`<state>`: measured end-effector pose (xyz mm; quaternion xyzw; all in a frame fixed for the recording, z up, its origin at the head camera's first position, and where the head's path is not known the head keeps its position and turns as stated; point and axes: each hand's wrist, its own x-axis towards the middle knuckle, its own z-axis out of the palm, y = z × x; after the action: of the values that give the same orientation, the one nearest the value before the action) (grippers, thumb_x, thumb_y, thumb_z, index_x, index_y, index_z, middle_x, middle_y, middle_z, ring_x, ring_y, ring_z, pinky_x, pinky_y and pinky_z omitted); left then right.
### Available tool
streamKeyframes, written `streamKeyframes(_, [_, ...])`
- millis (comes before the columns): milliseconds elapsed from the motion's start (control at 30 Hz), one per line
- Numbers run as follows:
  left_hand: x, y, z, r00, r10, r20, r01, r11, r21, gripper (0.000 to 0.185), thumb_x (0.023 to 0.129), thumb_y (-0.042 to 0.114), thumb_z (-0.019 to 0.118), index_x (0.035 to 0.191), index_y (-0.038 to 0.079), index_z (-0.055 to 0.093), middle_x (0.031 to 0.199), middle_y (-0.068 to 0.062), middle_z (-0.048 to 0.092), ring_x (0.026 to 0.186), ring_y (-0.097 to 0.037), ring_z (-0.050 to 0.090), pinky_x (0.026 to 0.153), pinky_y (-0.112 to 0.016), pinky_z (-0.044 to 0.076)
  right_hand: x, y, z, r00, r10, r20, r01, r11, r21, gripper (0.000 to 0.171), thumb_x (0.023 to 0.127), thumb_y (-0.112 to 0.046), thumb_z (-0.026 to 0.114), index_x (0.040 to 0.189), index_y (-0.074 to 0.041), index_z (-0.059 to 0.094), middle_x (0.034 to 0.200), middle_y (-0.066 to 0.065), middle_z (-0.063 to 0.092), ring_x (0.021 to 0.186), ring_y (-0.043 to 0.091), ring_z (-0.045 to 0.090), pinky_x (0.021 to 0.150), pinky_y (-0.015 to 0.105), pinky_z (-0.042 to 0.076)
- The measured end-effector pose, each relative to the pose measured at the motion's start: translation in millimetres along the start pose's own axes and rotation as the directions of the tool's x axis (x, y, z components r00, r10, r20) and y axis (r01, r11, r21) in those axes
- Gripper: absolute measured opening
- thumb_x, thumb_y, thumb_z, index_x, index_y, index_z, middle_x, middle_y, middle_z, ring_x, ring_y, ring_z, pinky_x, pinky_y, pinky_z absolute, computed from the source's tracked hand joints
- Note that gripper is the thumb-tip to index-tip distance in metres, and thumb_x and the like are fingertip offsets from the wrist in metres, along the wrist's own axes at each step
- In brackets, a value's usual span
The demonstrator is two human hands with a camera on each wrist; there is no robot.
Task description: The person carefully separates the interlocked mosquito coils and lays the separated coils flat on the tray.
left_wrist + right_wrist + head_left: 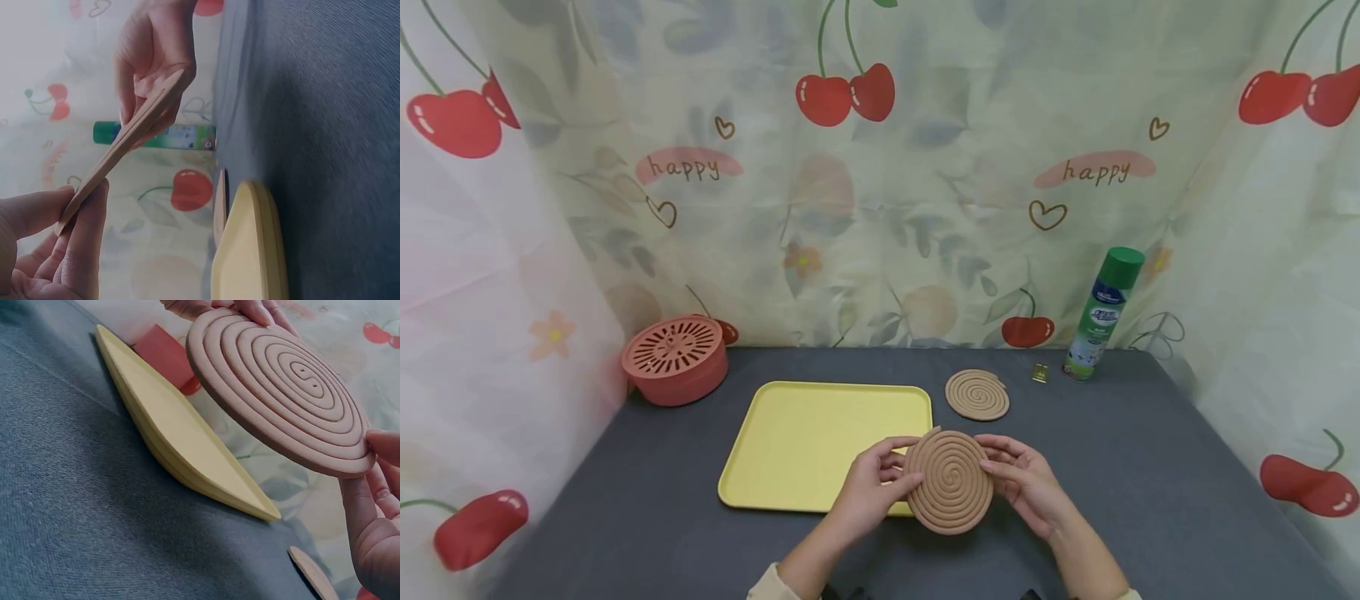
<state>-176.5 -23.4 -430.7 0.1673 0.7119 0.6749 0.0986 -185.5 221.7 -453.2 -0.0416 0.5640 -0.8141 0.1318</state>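
Note:
A brown spiral mosquito coil (pixel 950 481) is held up above the grey table (pixel 1150 467), just off the near right corner of a yellow tray (pixel 808 442). My left hand (pixel 891 467) pinches its left rim and my right hand (pixel 1002 467) grips its right rim. In the left wrist view the coil (pixel 119 150) shows edge-on between the left hand (pixel 75 219) and the right hand (pixel 156 81). The right wrist view shows the coil's (pixel 281 387) ridged face, with the right hand (pixel 372 487) on its near edge.
A second coil (pixel 977 394) lies flat beyond the tray's right side. A small metal piece (pixel 1040 372) and a green spray can (pixel 1102 314) stand at the back right. A pink round holder (pixel 676 358) with a slotted lid sits at the back left. Cherry-print curtains enclose the table.

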Motion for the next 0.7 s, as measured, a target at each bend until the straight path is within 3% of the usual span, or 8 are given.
streamKeyframes(133, [-5.8, 0.4, -9.1, 1.000, 0.009, 0.025, -0.010, 0.999, 0.038, 0.042, 0.085, 0.007, 0.066, 0.125, 0.003, 0.055, 0.097, -0.020, 0.066, 0.079, -0.018, 0.067, 0.064, -0.026, 0.056, 2.2, -0.1, 4.2, 0.999, 0.035, 0.025, -0.034, 0.999, -0.021, 0.025, 0.088, 0.000, 0.058, 0.106, -0.018, 0.063, 0.098, -0.006, 0.068, 0.091, 0.006, 0.064, 0.075, 0.023, 0.054])
streamKeyframes(333, [-18.1, -3.5, -24.4, 0.995, 0.000, 0.102, -0.018, 0.984, 0.176, 0.039, 0.085, 0.008, 0.066, 0.123, 0.006, 0.057, 0.096, -0.015, 0.066, 0.077, -0.011, 0.063, 0.065, -0.019, 0.053, 2.4, 0.9, 10.4, 0.988, 0.087, 0.130, -0.078, 0.994, -0.070, 0.024, 0.091, -0.006, 0.057, 0.114, -0.013, 0.060, 0.105, -0.004, 0.069, 0.098, 0.007, 0.064, 0.081, 0.024, 0.053])
streamKeyframes(500, [-30.0, -6.2, -35.1, 0.989, -0.004, 0.146, -0.030, 0.973, 0.229, 0.038, 0.085, 0.009, 0.066, 0.122, 0.006, 0.058, 0.094, -0.012, 0.066, 0.076, -0.007, 0.062, 0.065, -0.019, 0.052, 7.2, -0.7, 17.1, 0.978, 0.091, 0.189, -0.061, 0.985, -0.158, 0.042, 0.090, -0.007, 0.059, 0.128, 0.005, 0.047, 0.112, 0.004, 0.066, 0.105, 0.014, 0.063, 0.089, 0.028, 0.051])
streamKeyframes(700, [-41.8, -8.5, -41.3, 0.980, 0.045, 0.194, -0.099, 0.957, 0.274, 0.036, 0.085, 0.010, 0.066, 0.120, 0.006, 0.058, 0.094, -0.012, 0.067, 0.077, -0.004, 0.063, 0.067, -0.018, 0.051, 15.1, -6.4, 27.6, 0.956, 0.082, 0.281, 0.016, 0.944, -0.329, 0.051, 0.089, -0.010, 0.061, 0.129, 0.014, 0.042, 0.113, 0.003, 0.066, 0.105, 0.013, 0.063, 0.092, 0.033, 0.049])
